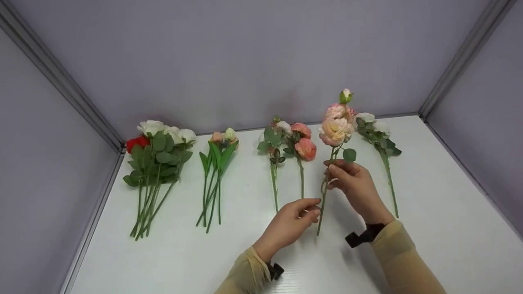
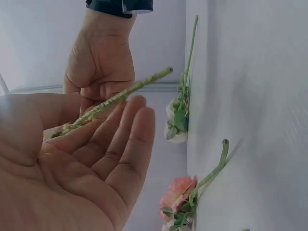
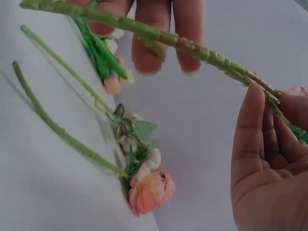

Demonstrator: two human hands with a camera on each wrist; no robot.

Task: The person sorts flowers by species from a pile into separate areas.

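An artificial peach-pink flower [image 1: 336, 131] with a bud on top is held up in front of me. My right hand [image 1: 359, 190] pinches its green stem between thumb and fingers just below the bloom. Lower down, my left hand [image 1: 288, 222] is beside the stem. In the left wrist view, the left hand's fingers [image 2: 127, 168] are loosely extended, with the stem's lower part crossing over them. From the right wrist view, those straight fingertips appear behind the stem [image 3: 192, 48]. Whether they touch it I cannot tell.
Coral flowers [image 1: 305, 149] and a leafy pale-flowered stem [image 1: 273, 139] lie left of the held flower. White flowers [image 1: 381, 128] lie right. Farther left are tulips [image 1: 216, 157], then white roses [image 1: 151, 127] with a red rose [image 1: 137, 143]. Grey walls enclose the white table [image 1: 171, 261].
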